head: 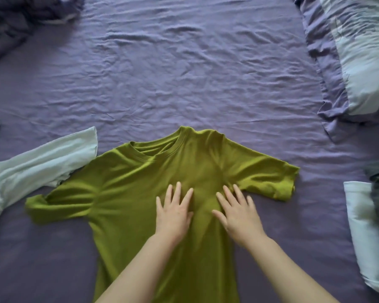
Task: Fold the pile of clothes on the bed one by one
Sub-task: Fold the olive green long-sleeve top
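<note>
An olive-green T-shirt (pixel 127 193) lies spread flat on the purple bed sheet (pixel 184 73), collar away from me and both short sleeves out to the sides. My left hand (pixel 173 213) rests flat on the chest of the shirt with its fingers straight and spread. Just to its right, my right hand (pixel 239 213) presses flat on the shirt near the right armpit. Neither hand grips any cloth. The shirt's hem runs out of view at the bottom.
A pale blue garment (pixel 37 165) lies at the left, its edge over the shirt's left shoulder. Folded pale and dark clothes (pixel 368 232) sit at the right edge. A pillow (pixel 359 53) lies at the far right, a dark rumpled cloth (pixel 20 20) at the far left.
</note>
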`<control>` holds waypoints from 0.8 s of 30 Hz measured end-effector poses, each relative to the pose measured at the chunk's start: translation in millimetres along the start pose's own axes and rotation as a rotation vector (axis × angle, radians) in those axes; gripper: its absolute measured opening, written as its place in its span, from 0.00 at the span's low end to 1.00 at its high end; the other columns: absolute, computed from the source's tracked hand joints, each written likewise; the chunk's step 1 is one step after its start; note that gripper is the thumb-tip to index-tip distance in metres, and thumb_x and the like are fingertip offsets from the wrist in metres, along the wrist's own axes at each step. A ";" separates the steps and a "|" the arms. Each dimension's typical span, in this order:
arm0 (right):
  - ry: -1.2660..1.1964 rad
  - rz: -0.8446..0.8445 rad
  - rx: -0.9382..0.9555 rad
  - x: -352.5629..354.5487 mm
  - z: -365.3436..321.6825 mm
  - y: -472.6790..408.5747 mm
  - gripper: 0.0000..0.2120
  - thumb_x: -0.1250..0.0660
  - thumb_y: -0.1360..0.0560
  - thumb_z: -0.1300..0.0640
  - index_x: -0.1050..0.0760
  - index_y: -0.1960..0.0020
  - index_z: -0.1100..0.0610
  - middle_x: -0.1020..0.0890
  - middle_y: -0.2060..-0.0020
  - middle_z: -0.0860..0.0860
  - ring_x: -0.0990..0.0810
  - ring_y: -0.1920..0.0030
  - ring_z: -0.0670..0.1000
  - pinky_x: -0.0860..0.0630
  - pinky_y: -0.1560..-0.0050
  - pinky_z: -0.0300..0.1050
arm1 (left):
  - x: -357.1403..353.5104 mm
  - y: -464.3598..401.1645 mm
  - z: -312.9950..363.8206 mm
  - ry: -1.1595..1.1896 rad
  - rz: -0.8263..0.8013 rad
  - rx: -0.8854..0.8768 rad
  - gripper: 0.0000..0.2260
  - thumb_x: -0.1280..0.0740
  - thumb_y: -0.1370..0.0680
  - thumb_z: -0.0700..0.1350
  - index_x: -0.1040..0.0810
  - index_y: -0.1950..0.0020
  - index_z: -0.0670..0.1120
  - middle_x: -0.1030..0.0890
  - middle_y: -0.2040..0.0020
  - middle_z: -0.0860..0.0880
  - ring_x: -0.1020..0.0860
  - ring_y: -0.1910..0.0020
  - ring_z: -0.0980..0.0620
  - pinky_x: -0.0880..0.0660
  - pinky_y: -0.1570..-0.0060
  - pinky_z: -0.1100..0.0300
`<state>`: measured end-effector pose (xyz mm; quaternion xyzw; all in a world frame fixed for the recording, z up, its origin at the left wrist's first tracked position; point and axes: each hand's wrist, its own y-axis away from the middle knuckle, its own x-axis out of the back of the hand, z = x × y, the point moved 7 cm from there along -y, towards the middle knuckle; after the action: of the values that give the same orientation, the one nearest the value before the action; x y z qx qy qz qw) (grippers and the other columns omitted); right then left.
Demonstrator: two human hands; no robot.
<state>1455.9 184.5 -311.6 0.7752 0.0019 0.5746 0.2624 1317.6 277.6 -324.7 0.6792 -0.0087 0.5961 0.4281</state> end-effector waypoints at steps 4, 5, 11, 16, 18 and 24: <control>0.094 -0.091 -0.140 -20.8 1.0 10.9 0.32 0.53 0.22 0.35 0.58 0.23 0.46 0.57 0.23 0.50 0.63 0.24 0.58 0.57 0.28 0.63 | -24.2 36.3 -55.7 0.015 -0.041 0.112 0.30 0.46 0.20 0.59 0.62 0.24 0.61 0.65 0.23 0.52 0.63 0.24 0.46 0.52 0.28 0.38; 0.103 -0.069 -0.126 -19.0 -8.3 12.1 0.33 0.51 0.23 0.35 0.55 0.23 0.47 0.55 0.23 0.52 0.62 0.24 0.59 0.58 0.29 0.63 | -29.1 43.5 -67.6 0.019 -0.041 0.130 0.31 0.46 0.20 0.60 0.62 0.24 0.61 0.65 0.23 0.52 0.64 0.24 0.46 0.52 0.28 0.38; 0.149 -0.051 0.039 -43.8 -75.9 41.8 0.33 0.42 0.25 0.36 0.45 0.25 0.46 0.45 0.24 0.55 0.50 0.24 0.60 0.49 0.29 0.65 | -52.2 77.8 -112.2 -0.009 -0.011 0.103 0.34 0.43 0.22 0.62 0.62 0.24 0.60 0.66 0.23 0.50 0.62 0.24 0.45 0.52 0.28 0.39; 0.093 -0.084 -0.130 -73.2 -115.0 76.2 0.33 0.44 0.23 0.39 0.53 0.23 0.46 0.53 0.23 0.57 0.56 0.24 0.61 0.49 0.29 0.61 | -67.5 118.6 -147.7 0.005 -0.010 0.081 0.33 0.41 0.22 0.59 0.58 0.23 0.59 0.62 0.22 0.50 0.61 0.23 0.45 0.53 0.27 0.40; 0.110 -0.125 -0.070 -85.1 -144.8 90.5 0.33 0.45 0.23 0.40 0.54 0.23 0.45 0.55 0.23 0.57 0.58 0.24 0.60 0.50 0.28 0.60 | -75.6 140.0 -165.4 0.027 -0.031 0.069 0.33 0.39 0.22 0.57 0.56 0.23 0.59 0.62 0.22 0.50 0.60 0.23 0.45 0.50 0.27 0.42; 0.035 -0.159 -0.032 -119.1 -208.1 142.3 0.29 0.43 0.22 0.41 0.48 0.25 0.43 0.53 0.23 0.52 0.57 0.24 0.57 0.49 0.27 0.56 | -88.4 196.9 -210.3 0.326 0.066 0.103 0.29 0.35 0.23 0.50 0.42 0.24 0.51 0.40 0.26 0.45 0.40 0.28 0.47 0.36 0.33 0.54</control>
<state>1187.4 109.8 -317.4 0.7579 0.0589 0.5655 0.3198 1020.5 233.3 -300.8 0.5940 0.0690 0.7118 0.3684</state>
